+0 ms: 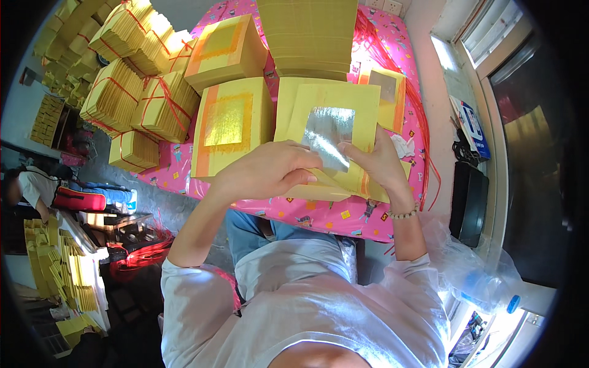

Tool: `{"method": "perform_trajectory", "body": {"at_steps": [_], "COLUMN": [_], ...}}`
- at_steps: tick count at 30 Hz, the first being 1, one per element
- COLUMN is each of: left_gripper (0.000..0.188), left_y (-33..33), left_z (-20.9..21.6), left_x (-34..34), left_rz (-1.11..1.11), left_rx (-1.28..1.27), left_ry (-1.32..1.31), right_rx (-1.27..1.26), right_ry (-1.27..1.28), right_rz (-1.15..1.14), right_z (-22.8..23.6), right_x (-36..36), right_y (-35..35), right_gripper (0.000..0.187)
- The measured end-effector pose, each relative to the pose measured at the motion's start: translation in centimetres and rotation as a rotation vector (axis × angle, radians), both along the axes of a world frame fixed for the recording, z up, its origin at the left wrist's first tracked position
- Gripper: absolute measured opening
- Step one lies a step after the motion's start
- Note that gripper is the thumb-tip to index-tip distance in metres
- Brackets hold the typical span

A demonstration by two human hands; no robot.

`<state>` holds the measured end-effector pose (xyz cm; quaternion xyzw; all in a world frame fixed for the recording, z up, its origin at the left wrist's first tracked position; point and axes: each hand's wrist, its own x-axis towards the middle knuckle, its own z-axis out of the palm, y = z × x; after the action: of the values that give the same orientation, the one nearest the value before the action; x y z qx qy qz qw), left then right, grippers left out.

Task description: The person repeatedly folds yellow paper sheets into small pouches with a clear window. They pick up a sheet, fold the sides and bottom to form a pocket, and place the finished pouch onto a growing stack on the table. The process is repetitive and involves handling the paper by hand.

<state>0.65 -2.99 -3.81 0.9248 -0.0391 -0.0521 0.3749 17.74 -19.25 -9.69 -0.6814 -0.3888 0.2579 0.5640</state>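
Both my hands hold a stack of yellow paper sheets with a silver foil square (328, 132) in front of my chest. My left hand (267, 170) grips the stack's lower left edge, fingers curled over it. My right hand (378, 161) pinches the lower right side near the foil, a bead bracelet on its wrist. Just left of the held sheets lies a pile of yellow sheets with a gold foil square and orange border (228, 126).
A pink patterned tablecloth (319, 214) covers the table. On it sit a tall yellow paper stack (310, 34), another gold-foil pile (224, 52) and bundles tied with red string (138, 86). A plastic bag with bottles (472, 270) lies at right. A person (37, 190) sits at far left.
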Motion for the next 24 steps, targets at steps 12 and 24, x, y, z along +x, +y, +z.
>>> {"method": "perform_trajectory", "body": {"at_steps": [12, 24], "left_gripper": [0.02, 0.018], "left_y": [0.6, 1.5], "left_z": [2.8, -0.8], "left_x": [0.3, 1.5], "left_rz": [0.177, 0.49], "left_rx": [0.385, -0.676], "left_ry": [-0.538, -0.502], "right_rx": [0.054, 0.33], "right_ry": [0.222, 0.216], "right_rz": [0.314, 0.224], "right_z": [3.9, 2.2], "right_x": [-0.4, 0.6], "right_y": [-0.6, -0.4], "right_gripper": [0.042, 0.062]}}
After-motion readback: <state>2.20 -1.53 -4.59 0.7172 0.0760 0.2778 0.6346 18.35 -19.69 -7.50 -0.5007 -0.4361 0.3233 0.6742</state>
